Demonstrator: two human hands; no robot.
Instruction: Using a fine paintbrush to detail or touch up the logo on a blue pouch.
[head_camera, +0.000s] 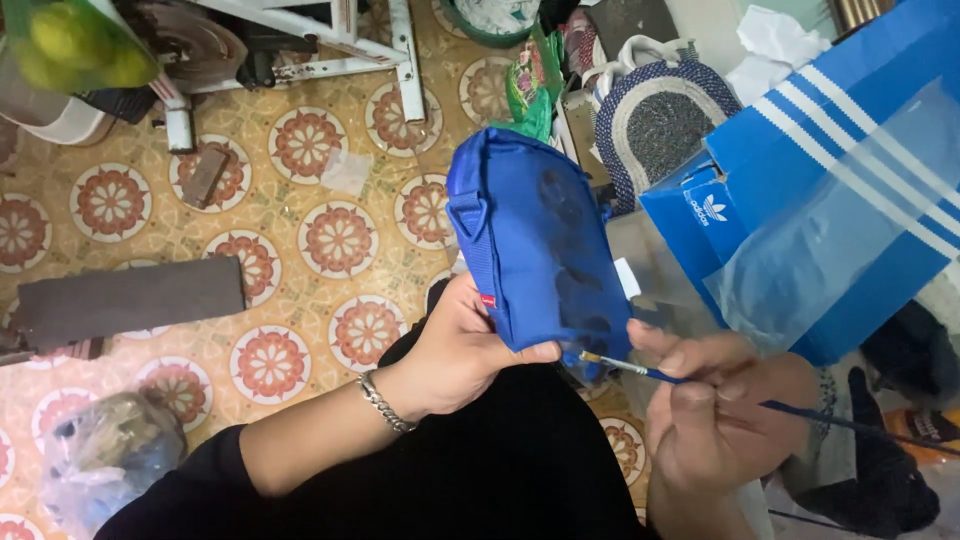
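My left hand (462, 350) grips the lower end of a small blue fabric bag (535, 250) and holds it up over my lap. The bag has a strap loop on its left edge and dark stains across its face. My right hand (715, 410) holds a thin blue-handled paintbrush (690, 380) like a pen. The brush tip touches the bag's lower right corner, just beside my left thumb. A silver chain bracelet (385, 402) circles my left wrist.
A blue cardboard box with white stripes and a clear plastic sheet (850, 190) lies at right. The patterned tile floor (330, 240) carries a dark flat board (130, 298), a plastic-wrapped bundle (105, 455), a woven oval mat (655, 115) and a white metal frame (330, 50).
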